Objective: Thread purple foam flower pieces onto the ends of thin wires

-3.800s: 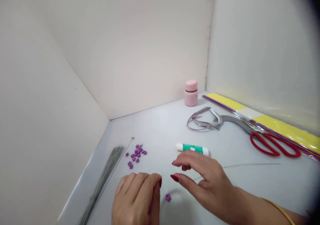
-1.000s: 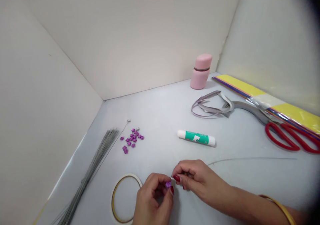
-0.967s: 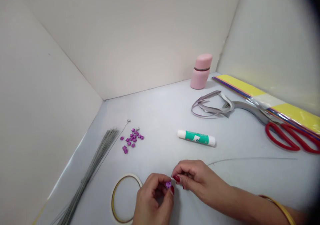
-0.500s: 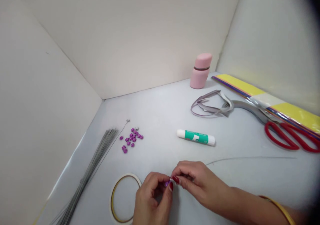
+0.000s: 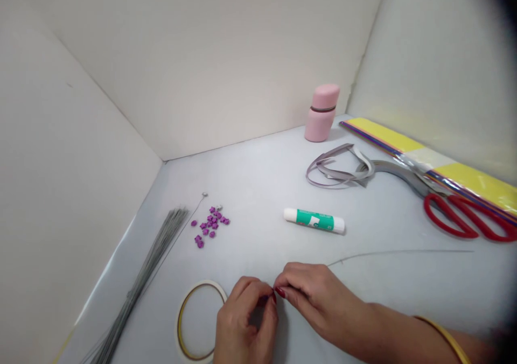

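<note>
My left hand [image 5: 245, 326] is pinched shut at the near edge of the table, its fingertips closed over a small purple bead that barely shows. My right hand [image 5: 313, 296] meets it fingertip to fingertip, pinching the end of a thin grey wire [image 5: 399, 252] that runs off to the right across the table. A roll of tape [image 5: 196, 321] lies just left of my left hand. A cluster of small purple beads [image 5: 210, 225] lies farther back on the left.
A bundle of grey wires [image 5: 149, 267] lies along the left wall. A green-and-white glue stick [image 5: 314, 220] lies mid-table. Grey paper strips [image 5: 339, 167], red-handled scissors [image 5: 452, 213], a yellow paper pack [image 5: 444, 167] and a pink bottle [image 5: 320, 112] are at the back right.
Both hands came together: the left picked up the loose purple bead, the right took the wire end. In the last second the fingertips closed tighter, hiding the bead. The view shifted slightly.
</note>
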Motion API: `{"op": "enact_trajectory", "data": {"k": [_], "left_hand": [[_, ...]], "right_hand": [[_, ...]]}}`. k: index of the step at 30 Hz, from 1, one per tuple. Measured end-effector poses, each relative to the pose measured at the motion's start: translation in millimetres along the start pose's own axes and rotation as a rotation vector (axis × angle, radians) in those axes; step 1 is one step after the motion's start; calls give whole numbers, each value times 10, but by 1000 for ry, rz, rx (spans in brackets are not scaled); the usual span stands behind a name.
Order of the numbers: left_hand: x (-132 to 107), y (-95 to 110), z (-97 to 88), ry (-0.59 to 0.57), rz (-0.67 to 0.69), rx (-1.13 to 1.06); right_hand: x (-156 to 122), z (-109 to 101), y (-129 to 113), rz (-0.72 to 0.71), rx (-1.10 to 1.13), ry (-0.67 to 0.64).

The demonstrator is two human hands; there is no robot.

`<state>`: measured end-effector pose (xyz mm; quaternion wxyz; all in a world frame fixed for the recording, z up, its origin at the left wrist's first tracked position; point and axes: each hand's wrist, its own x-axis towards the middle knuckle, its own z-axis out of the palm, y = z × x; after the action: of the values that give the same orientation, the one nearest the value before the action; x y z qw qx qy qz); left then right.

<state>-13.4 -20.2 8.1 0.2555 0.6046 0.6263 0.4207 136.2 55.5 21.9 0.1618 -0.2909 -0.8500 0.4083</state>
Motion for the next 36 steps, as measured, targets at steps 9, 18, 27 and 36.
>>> {"op": "enact_trajectory", "data": {"k": [9, 18, 27, 36], "left_hand": [[14, 23, -32, -4, -120, -42], [26, 7, -9, 66, -301, -209], [15, -22, 17, 81, -302, -348], [-31, -16, 48, 131, -365, -343]], "right_hand": [[3, 19, -32, 53, 52, 55], [30, -39, -30, 216, 311, 55], [52, -29, -44, 296, 460, 27], [60, -7, -38, 428, 670, -12]]}}
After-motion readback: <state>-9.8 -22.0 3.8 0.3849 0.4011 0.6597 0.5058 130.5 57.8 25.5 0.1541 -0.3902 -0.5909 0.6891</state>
